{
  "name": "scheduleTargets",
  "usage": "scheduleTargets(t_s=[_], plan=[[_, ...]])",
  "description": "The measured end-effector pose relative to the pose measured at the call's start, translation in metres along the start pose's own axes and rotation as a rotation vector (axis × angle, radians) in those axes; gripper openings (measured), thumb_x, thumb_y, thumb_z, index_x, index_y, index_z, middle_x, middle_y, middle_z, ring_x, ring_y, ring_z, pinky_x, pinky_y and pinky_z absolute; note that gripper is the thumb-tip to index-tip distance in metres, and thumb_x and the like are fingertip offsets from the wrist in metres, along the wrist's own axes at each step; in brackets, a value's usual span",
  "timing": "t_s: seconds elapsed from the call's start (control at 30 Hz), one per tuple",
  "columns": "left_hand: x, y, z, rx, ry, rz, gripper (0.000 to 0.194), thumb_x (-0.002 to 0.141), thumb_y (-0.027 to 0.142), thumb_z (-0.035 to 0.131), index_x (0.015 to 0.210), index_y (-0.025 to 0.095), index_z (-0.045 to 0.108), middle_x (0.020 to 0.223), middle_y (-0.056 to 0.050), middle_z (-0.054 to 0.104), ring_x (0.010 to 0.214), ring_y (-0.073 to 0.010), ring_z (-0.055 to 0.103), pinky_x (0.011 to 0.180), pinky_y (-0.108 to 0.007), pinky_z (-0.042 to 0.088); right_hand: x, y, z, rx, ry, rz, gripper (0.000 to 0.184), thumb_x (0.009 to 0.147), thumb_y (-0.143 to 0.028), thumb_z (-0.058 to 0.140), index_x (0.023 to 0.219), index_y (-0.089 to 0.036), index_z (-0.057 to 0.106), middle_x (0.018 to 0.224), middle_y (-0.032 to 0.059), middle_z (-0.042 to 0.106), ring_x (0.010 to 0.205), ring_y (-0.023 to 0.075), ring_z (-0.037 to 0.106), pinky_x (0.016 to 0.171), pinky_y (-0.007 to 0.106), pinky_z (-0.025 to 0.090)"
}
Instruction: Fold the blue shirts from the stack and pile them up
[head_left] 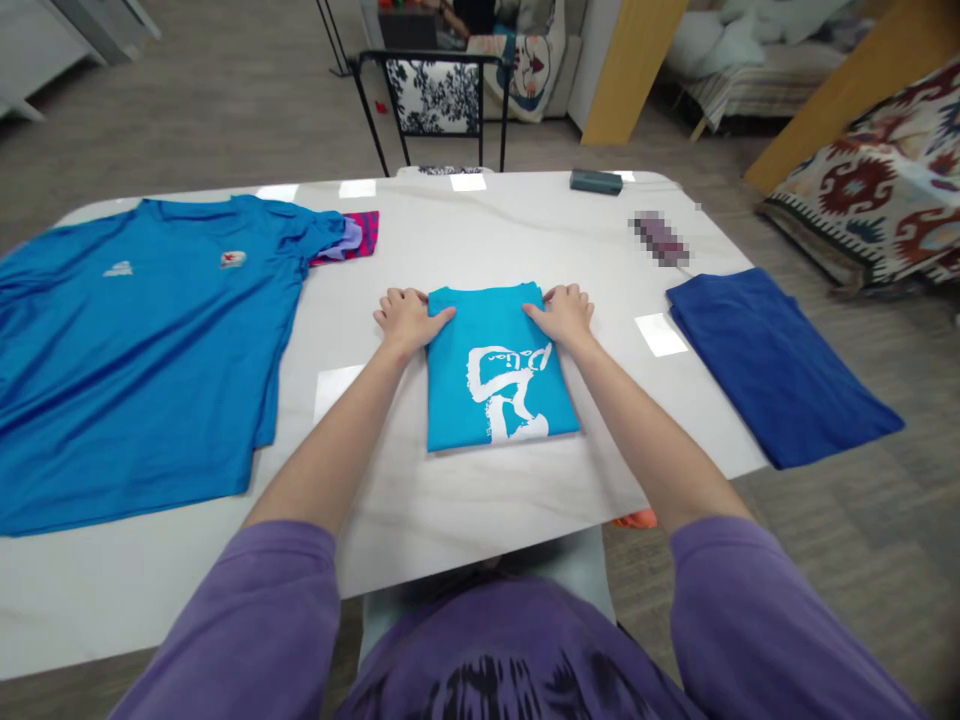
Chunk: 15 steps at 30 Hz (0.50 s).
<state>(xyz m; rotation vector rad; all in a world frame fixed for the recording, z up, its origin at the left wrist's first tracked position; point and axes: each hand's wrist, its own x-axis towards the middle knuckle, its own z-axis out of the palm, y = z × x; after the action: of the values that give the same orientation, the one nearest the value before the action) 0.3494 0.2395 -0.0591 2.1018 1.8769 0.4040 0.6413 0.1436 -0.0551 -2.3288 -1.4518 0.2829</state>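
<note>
A light blue T-shirt point(457, 390) with white lettering lies folded into a neat rectangle in front of me on the table. My left hand point(409, 318) grips its upper left edge, thumb on top and fingers curled at the side. At the upper right edge, my right hand point(564, 315) holds it the same way; the fingertips of both hands are partly hidden. To the left, a larger blue T-shirt point(150, 370) with small chest logos is spread flat. A dark blue folded cloth point(772, 360) lies at the right, overhanging the table edge.
The white table point(480, 520) also bears a dark green case point(596, 181), a pixelated item point(660, 238) and a pink and purple cloth point(364, 235) beside the spread shirt's sleeve. Beyond the far edge stands a black-framed chair point(435, 95). A patterned cover point(877, 190) hangs at the right.
</note>
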Motion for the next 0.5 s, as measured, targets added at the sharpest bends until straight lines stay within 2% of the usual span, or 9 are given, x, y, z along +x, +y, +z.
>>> scheduleTargets(t_s=[0.03, 0.1, 0.17, 0.23, 0.3, 0.37, 0.43, 0.5], plan=[[-0.002, 0.002, -0.005, -0.011, -0.039, -0.004, 0.063, 0.091, 0.074, 0.074, 0.127, 0.023, 0.072, 0.152, -0.024, 0.064, 0.149, -0.0500, 0.053, 0.125, -0.068, 0.040, -0.001, -0.003, -0.005, 0.055, -0.050, 0.006, 0.050, 0.096, -0.057, 0.072, 0.123, -0.016, 0.068, 0.148, 0.0266, 0.063, 0.144, 0.0486, 0.054, 0.125, 0.073, 0.037], [-0.010, 0.010, -0.016, -0.096, -0.080, 0.028, 0.045, 0.094, 0.062, 0.075, 0.116, 0.023, 0.070, 0.137, -0.019, 0.074, 0.137, -0.0413, 0.064, 0.120, -0.060, 0.046, -0.007, -0.010, -0.016, 0.170, -0.121, -0.013, 0.036, 0.096, -0.046, 0.072, 0.120, -0.020, 0.066, 0.139, 0.0206, 0.071, 0.134, 0.0430, 0.064, 0.122, 0.069, 0.043], [-0.026, 0.020, -0.029, -0.211, -0.059, 0.105, 0.036, 0.100, 0.053, 0.070, 0.117, 0.022, 0.065, 0.128, -0.012, 0.078, 0.118, -0.0283, 0.071, 0.110, -0.048, 0.052, -0.019, -0.015, -0.031, 0.255, -0.124, -0.058, 0.030, 0.100, -0.041, 0.066, 0.125, -0.023, 0.063, 0.130, 0.0147, 0.077, 0.121, 0.0357, 0.071, 0.116, 0.060, 0.052], [-0.051, 0.033, -0.045, -0.292, -0.006, 0.195, 0.036, 0.104, 0.052, 0.063, 0.122, 0.021, 0.060, 0.129, -0.010, 0.077, 0.105, -0.0199, 0.072, 0.098, -0.038, 0.057, -0.037, -0.014, -0.049, 0.310, -0.078, -0.095, 0.031, 0.106, -0.041, 0.059, 0.133, -0.026, 0.058, 0.128, 0.0103, 0.078, 0.115, 0.0300, 0.073, 0.110, 0.050, 0.057], [-0.083, 0.049, -0.064, -0.403, 0.057, 0.282, 0.038, 0.102, 0.056, 0.063, 0.122, 0.024, 0.057, 0.126, -0.008, 0.077, 0.097, -0.0188, 0.073, 0.084, -0.034, 0.060, -0.060, -0.005, -0.070, 0.424, -0.010, -0.133, 0.032, 0.110, -0.045, 0.054, 0.137, -0.027, 0.053, 0.131, 0.0078, 0.078, 0.116, 0.0270, 0.073, 0.110, 0.046, 0.059], [-0.119, 0.068, -0.088, -0.566, 0.130, 0.374, 0.041, 0.097, 0.060, 0.071, 0.117, 0.028, 0.057, 0.116, -0.004, 0.077, 0.091, -0.0203, 0.074, 0.071, -0.033, 0.061, -0.086, 0.011, -0.096, 0.625, 0.049, -0.191, 0.035, 0.112, -0.053, 0.051, 0.138, -0.030, 0.049, 0.134, 0.0056, 0.077, 0.117, 0.0241, 0.073, 0.109, 0.044, 0.061], [-0.158, 0.095, -0.114, -0.685, 0.199, 0.473, 0.041, 0.093, 0.060, 0.079, 0.113, 0.031, 0.058, 0.106, 0.001, 0.076, 0.088, -0.0210, 0.074, 0.064, -0.032, 0.061, -0.114, 0.033, -0.126, 0.852, 0.098, -0.254, 0.043, 0.112, -0.065, 0.049, 0.138, -0.031, 0.045, 0.135, 0.0042, 0.075, 0.114, 0.0224, 0.074, 0.103, 0.041, 0.065], [-0.200, 0.128, -0.138, -0.717, 0.263, 0.581, 0.039, 0.093, 0.059, 0.082, 0.111, 0.033, 0.059, 0.101, 0.002, 0.074, 0.086, -0.0201, 0.073, 0.060, -0.030, 0.060, -0.143, 0.061, -0.162, 0.979, 0.169, -0.290, 0.055, 0.109, -0.078, 0.049, 0.140, -0.032, 0.044, 0.134, 0.0042, 0.074, 0.111, 0.0231, 0.076, 0.096, 0.039, 0.068]])
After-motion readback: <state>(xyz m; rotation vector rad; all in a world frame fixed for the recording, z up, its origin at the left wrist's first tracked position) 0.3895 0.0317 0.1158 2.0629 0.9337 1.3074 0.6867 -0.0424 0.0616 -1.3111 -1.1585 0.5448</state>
